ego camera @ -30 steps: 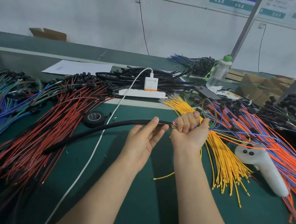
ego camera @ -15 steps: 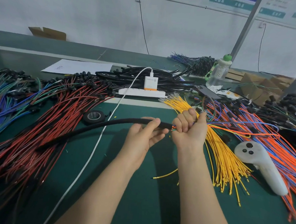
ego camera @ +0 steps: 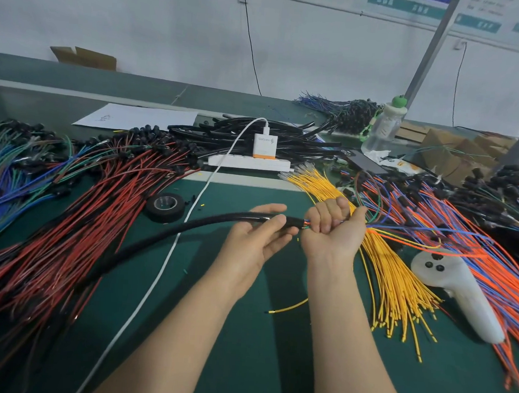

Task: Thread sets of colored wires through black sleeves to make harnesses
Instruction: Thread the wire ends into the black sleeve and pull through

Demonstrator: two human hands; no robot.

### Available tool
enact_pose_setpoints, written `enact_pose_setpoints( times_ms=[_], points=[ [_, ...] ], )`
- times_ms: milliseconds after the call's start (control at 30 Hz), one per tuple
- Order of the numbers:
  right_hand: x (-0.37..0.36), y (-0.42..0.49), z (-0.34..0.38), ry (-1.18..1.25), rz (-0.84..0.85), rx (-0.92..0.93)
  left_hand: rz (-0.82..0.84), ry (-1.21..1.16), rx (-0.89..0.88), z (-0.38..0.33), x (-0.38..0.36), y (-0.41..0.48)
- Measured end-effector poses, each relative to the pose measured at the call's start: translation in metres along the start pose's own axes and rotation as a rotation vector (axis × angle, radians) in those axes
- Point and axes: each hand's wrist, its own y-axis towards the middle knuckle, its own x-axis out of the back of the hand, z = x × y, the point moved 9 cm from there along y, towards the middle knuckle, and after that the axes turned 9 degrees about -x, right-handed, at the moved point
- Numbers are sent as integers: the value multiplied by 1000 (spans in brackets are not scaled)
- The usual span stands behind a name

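Observation:
A long black sleeve [ego camera: 164,237] arcs from the red wire pile at the left up to the middle of the green table. My left hand [ego camera: 257,241] holds the sleeve near its right end between thumb and fingers. Just right of it, my right hand [ego camera: 334,226] is curled in a fist round a set of colored wires [ego camera: 402,232] that enter the sleeve's mouth. These blue, orange, green and yellow wires trail off to the right over the piles.
Red wires [ego camera: 67,245] cover the left, yellow wires [ego camera: 393,280] and orange-blue wires [ego camera: 491,259] the right. A tape roll [ego camera: 165,206], white cable [ego camera: 169,257], power strip [ego camera: 249,162], spare black sleeves [ego camera: 286,137], a bottle [ego camera: 382,128] and a white controller [ego camera: 459,293] lie around.
My left hand slid slightly along the sleeve and its fingers loosened. My right fist stayed at the sleeve's mouth, and the trailing wires shifted a little on the right.

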Motion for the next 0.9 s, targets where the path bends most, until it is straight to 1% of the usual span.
enact_pose_setpoints(
  times_ms=[133,233,367,500,600,667,767,900],
  points=[
    [-1,-1,-1,27,7,18,9,-145,59,4,-4,-1],
    [-2,-1,-2,-13,4,30,-6,-160,61,6,-4,-2],
    [-2,-1,-2,0,14,18,-7,-152,82,7,-3,-2],
    [-8,-1,-2,-68,62,-27,-12,-134,166,10,-2,-4],
    [-15,-2,-2,-129,115,-43,-25,-186,268,17,-1,-7],
    [-18,-2,-1,-177,137,-27,-29,-234,330,21,-2,-10],
    [-22,-3,0,-197,164,10,-35,-297,378,24,-5,-12],
    [-22,-4,2,-190,158,59,-36,-373,366,24,-9,-13]
  ],
)
